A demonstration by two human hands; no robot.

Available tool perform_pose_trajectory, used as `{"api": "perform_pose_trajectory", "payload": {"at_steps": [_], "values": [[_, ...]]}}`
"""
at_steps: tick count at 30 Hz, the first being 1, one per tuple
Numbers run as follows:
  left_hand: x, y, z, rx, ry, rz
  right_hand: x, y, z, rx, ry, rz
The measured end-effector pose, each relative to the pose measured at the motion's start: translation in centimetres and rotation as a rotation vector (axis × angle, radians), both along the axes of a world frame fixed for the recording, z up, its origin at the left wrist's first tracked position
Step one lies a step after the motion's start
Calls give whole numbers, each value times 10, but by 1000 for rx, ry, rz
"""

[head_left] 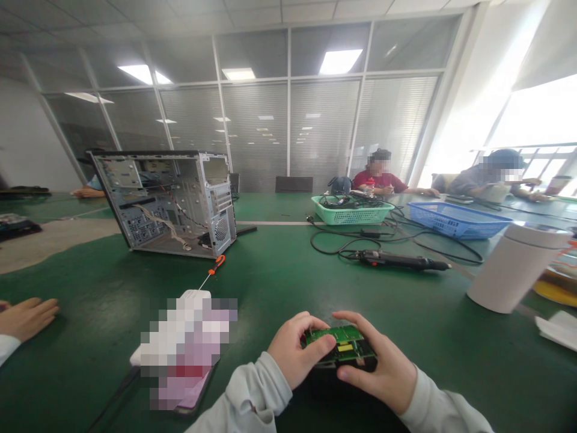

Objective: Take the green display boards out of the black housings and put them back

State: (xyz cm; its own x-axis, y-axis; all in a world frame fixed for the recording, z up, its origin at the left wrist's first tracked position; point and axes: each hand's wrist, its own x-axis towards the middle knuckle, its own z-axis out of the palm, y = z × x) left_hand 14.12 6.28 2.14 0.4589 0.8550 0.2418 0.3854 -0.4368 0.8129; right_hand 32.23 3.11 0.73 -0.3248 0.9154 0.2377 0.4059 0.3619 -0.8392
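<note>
Over the green bench (270, 264), a circuit board (348, 332) sits crosswise between left grip (295, 347) and right grip (391, 371), both clasping it

The circuit board (356, 332) is showing green, with a yellow component (345, 347) standing out on it; the person's 2 sleeves (258, 385) are appearing pale grey; the tabletop (279, 276) is spreading deep green, a pale stripe crossing it; the computer case (210, 207) is gleaming silver-grey under a black top edge, its fan grille (221, 232) bearing a round pattern of holes; the screwdriver handle (217, 264) is mixing orange with black; the 2 plastic baskets are displaying perforated patterns, 1 mint green (356, 215), 1 blue (460, 224); the tumbler (514, 267) is looking off-white; a co-worker's shirt (362, 178) is glowing red; the blinds (322, 138) are forming fine grey horizontal stripes.
</note>
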Motion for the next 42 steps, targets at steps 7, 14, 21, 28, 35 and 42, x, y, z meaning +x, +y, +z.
{"api": "perform_pose_trajectory", "payload": {"at_steps": [7,14,21,28,35,42], "values": [[0,1,-2,-8,-20,-11,1,1,-1,18,-10,-4],[0,0,-1,11,-15,-8,1,1,-2,34,-3,-9],[1,1,-2,11,0,2,0,0,1,49,-27,-18],[0,0,-1,24,6,6,0,0,-3,49,5,-27],[1,0,-3,45,9,19,-1,1,-8,-34,82,0],[0,2,-1,-95,-106,66,-3,-1,-10,30,168,-105]]}}
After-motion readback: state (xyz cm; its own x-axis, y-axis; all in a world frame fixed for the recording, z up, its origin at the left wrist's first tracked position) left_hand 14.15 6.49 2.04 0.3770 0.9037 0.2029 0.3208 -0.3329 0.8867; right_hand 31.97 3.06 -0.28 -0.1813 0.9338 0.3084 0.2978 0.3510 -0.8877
